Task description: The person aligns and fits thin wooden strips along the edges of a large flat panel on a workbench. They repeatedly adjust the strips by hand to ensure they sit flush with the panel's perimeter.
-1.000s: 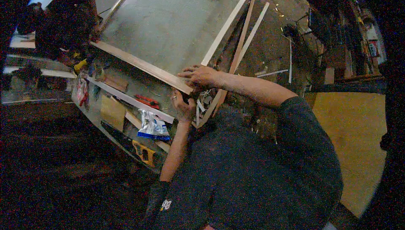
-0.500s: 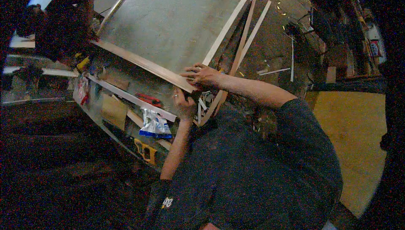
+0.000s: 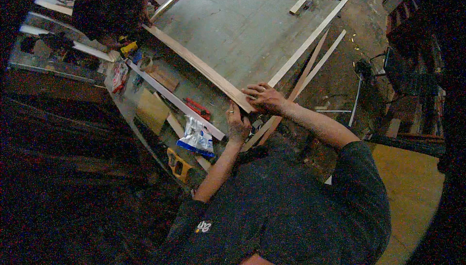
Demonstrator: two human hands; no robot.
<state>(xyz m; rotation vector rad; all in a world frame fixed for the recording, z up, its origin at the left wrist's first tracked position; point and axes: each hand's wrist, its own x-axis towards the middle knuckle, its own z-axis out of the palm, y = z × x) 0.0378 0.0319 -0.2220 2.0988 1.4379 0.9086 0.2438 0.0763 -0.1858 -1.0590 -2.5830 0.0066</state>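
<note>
Wood strip (image 3: 194,62), nr end btwn hands (image 3: 266,101)

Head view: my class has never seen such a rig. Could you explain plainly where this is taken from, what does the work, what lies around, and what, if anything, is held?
There is no machine. A camera on a person's head looks down, and its wide lens bends straight edges. Each grip is a bare hand.

The right grip rests over the near end of a long pale wood strip; the left grip touches that end from the near side. How tightly the fingers close is hidden.

On the grey-green surface lies a small wood block. To the strip's lower left are a red tool and a silver-and-blue packet. Another person is near the strip's far end.
</note>
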